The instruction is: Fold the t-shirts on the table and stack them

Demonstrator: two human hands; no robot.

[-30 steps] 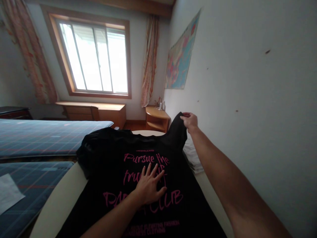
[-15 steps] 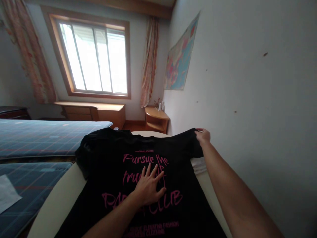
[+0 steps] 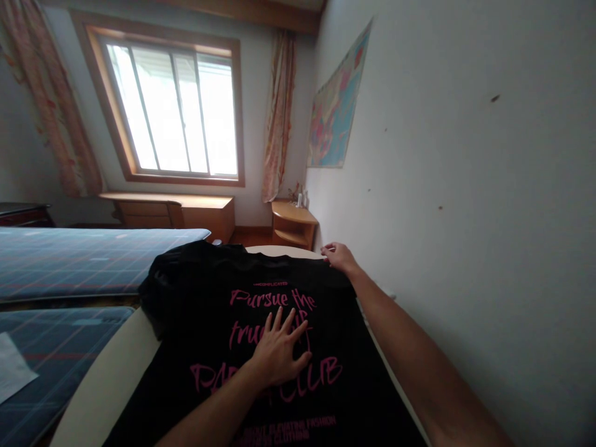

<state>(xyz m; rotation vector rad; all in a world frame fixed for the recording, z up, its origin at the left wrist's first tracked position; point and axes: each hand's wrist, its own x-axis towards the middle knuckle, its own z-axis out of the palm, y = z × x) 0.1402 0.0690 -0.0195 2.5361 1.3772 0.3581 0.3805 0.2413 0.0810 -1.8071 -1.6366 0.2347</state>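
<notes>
A black T-shirt (image 3: pixel 218 323) with pink lettering lies spread over a pale round table (image 3: pixel 109 366). My left hand (image 3: pixel 282 354) rests on the printed middle of the shirt, palm down with fingers spread. At the shirt's far right shoulder, close to the neckline, my right hand (image 3: pixel 339 256) has its fingers closed in a pinch on the black cloth. The right sleeve no longer sticks out past the shoulder, and my right hand and forearm cover part of that side. On the left, the other sleeve (image 3: pixel 161 292) lies bunched and rumpled.
Left of the table are blue plaid mattresses (image 3: pixel 93 261), one bearing a white sheet (image 3: pixel 13 369). A white wall (image 3: pixel 465 261) with a map (image 3: pixel 338 105) rises on the right. Beyond stand a wooden desk (image 3: pixel 205 214) and a corner shelf (image 3: pixel 293 214) below the window.
My right hand has moved left, toward the neckline, bringing the outstretched right sleeve inward. My left hand stays in place on the lettering.
</notes>
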